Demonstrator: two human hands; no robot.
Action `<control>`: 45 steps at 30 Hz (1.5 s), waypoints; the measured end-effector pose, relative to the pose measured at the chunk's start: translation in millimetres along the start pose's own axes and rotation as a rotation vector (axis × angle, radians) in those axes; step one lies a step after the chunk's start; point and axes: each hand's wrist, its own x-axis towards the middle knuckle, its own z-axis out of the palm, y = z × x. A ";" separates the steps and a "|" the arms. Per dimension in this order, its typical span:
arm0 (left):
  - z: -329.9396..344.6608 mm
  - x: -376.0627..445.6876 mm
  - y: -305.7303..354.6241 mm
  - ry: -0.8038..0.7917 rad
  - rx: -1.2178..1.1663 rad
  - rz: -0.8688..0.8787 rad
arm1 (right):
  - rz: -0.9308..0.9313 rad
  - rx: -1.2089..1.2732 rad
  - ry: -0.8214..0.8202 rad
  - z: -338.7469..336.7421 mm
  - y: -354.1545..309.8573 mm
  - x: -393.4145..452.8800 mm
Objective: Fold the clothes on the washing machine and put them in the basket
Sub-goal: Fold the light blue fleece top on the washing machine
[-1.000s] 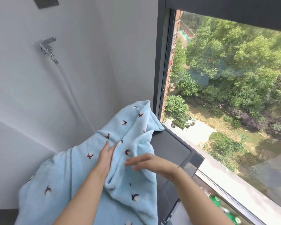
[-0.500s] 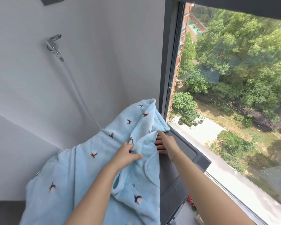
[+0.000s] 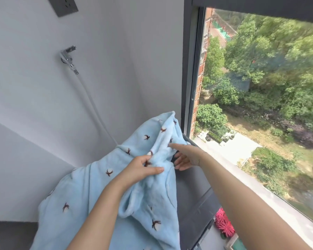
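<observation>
By the window (image 3: pixel 260 87) | left hand (image 3: pixel 139 170) grips blue garment (image 3: pixel 98 192) | right hand (image 3: pixel 184 156) spread, fingers straight

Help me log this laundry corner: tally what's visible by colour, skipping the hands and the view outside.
Light blue: 1, the fleece garment
Dark grey: 2, the washing machine top and the wall socket
Chrome: 1, the tap
White: 1, the hose
Pink: 1, the brush-like thing
Total: 6

Left hand (image 3: pixel 142 169) grips with curled fingers; right hand (image 3: pixel 185 156) seemingly reaches, fingers extended.
</observation>
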 end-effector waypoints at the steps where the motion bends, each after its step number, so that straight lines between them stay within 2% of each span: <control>1: 2.8 -0.2 0.7 -0.013 0.001 -0.003 | 0.006 0.004 -0.004 5.5 2.8 3.1; 4: 7.9 -4.3 6.0 -0.056 0.000 -0.009 | -0.073 0.141 0.131 5.5 7.8 10.6; 7: 11.2 -4.8 10.0 -0.067 0.010 0.013 | -0.170 0.260 0.283 -29.4 10.9 8.7; 12: 39.9 -3.7 27.5 -0.122 -0.093 0.041 | -0.186 0.237 0.344 -64.8 24.5 7.0; 14: 56.4 -2.4 35.8 -0.238 -0.280 0.019 | -0.217 0.248 0.397 -69.4 30.0 15.4; 16: 64.2 0.8 37.5 -0.403 -0.475 -0.062 | -0.250 0.132 0.460 -73.8 31.8 17.9; 17: 64.0 2.8 37.1 -0.429 -0.429 -0.083 | -0.256 0.038 0.483 -76.3 32.9 16.3; 18: 62.0 4.0 35.4 -0.404 -0.276 -0.089 | -0.263 -0.050 0.501 -78.0 34.6 13.1; 20: 59.3 8.6 22.1 -0.234 0.056 -0.104 | -0.297 -0.179 0.513 -76.9 41.7 -1.7; 23: 57.6 21.3 -13.1 -0.025 0.346 -0.090 | -0.302 -0.336 0.466 -70.3 55.3 -20.5; 25: 62.3 26.3 -39.8 -0.003 0.636 -0.062 | -0.272 -0.415 0.449 -65.0 64.2 -29.2; 28: 80.5 25.1 -74.3 -0.104 0.903 -0.052 | -0.125 -0.444 0.403 -59.0 86.8 -35.7; 30: 90.8 20.5 -88.8 -0.122 0.997 -0.008 | -0.042 -0.500 0.397 -58.6 107.2 -38.9; 32: 94.2 15.3 -91.1 -0.143 1.043 0.004 | -0.036 -0.530 0.426 -60.3 124.7 -39.4; 36: 81.0 25.6 -61.8 -0.225 1.040 -0.043 | -0.037 -0.534 0.514 -64.6 135.4 -44.4; 38: 66.4 46.0 -36.4 -0.117 0.928 -0.002 | -0.040 -0.518 0.491 -63.8 132.8 -43.5; 41: 48.0 88.0 7.6 0.135 0.715 0.116 | -0.109 -0.397 0.445 -61.1 123.7 -39.0; 43: 46.1 123.5 35.7 0.168 0.831 0.223 | -0.157 -0.296 0.420 -58.0 114.3 -34.9; 45: 57.0 159.7 58.0 0.052 1.192 0.381 | -0.189 -0.266 0.420 -56.5 108.1 -25.8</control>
